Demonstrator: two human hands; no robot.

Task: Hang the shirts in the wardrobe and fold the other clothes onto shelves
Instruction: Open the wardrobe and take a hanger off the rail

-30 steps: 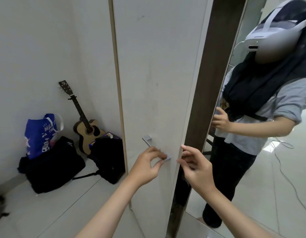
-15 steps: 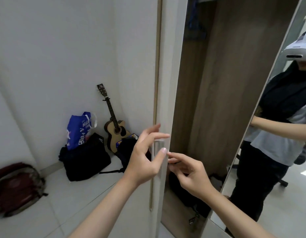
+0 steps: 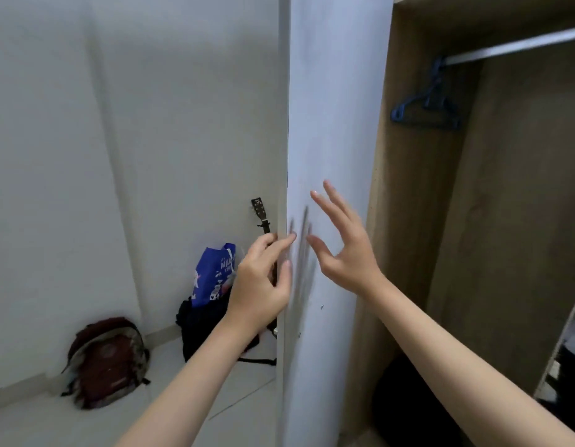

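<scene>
Wardrobe door (image 3: 328,124) swung wide, hangers (image 3: 424,104) on rail (image 3: 511,48) inside; left hand (image 3: 260,285) loosely curled at door edge, right hand (image 3: 347,250) spread, holding nothing: push flat-palmed near edge, steadily.

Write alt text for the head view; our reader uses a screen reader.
Two bare hands at an open white wardrobe door: the left hand at its edge, the right hand spread open. Inside, blue hangers hang on a rail.

On the pale floor (image 3: 37,424) sit a maroon backpack (image 3: 107,361), a black bag (image 3: 204,327) holding a blue bag (image 3: 213,272), and a guitar (image 3: 262,214) against the wall.
</scene>
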